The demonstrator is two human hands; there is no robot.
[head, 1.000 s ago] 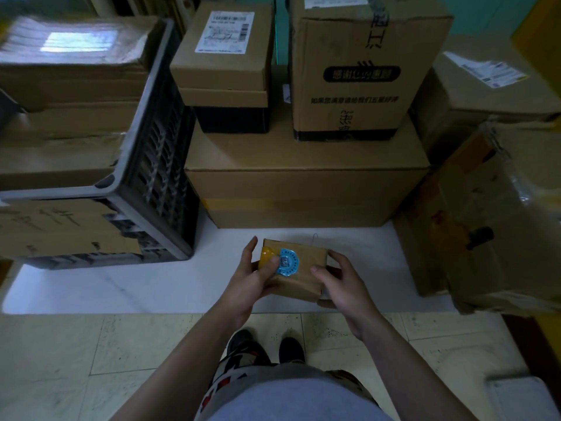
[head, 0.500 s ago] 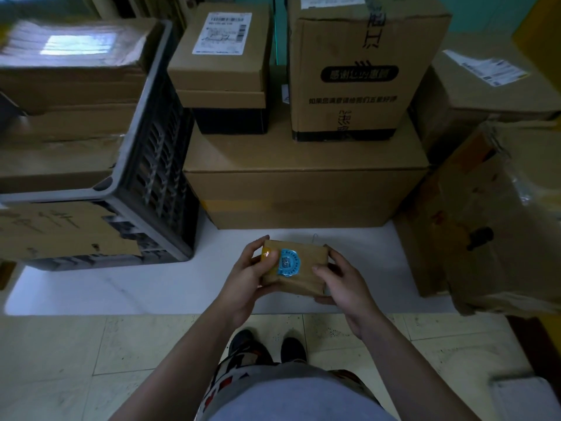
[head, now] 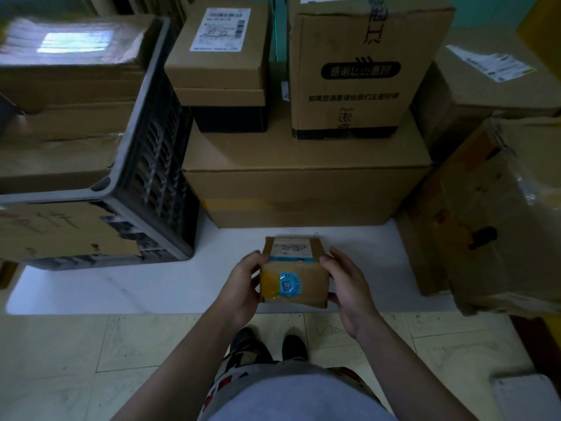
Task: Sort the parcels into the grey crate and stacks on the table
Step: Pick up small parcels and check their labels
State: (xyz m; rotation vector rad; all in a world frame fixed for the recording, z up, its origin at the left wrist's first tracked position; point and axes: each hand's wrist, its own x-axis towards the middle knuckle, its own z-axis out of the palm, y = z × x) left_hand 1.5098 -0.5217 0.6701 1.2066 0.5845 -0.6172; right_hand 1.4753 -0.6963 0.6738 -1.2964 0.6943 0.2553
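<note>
A small brown parcel [head: 306,279] with a round blue sticker and yellow tape is held over the front edge of the white table [head: 91,287]. My left hand [head: 241,284] grips its left side and my right hand [head: 349,284] grips its right side. A white label shows on the parcel's top face. The grey crate [head: 158,153] stands on the table at the left, with several flat cardboard parcels inside it. Straight ahead, a wide carton [head: 303,189] carries a small labelled box [head: 221,65] and a tall printed carton [head: 358,71].
More cartons [head: 491,208] crowd the table's right side, one wrapped in clear film. A tiled floor [head: 76,360] lies below the table edge, with my feet visible on it. A strip of bare table runs between the crate and the right cartons.
Both hands have tilted the small parcel, so its top face with the white label now shows and the blue sticker faces me. The parcel has stayed over the table's front edge.
</note>
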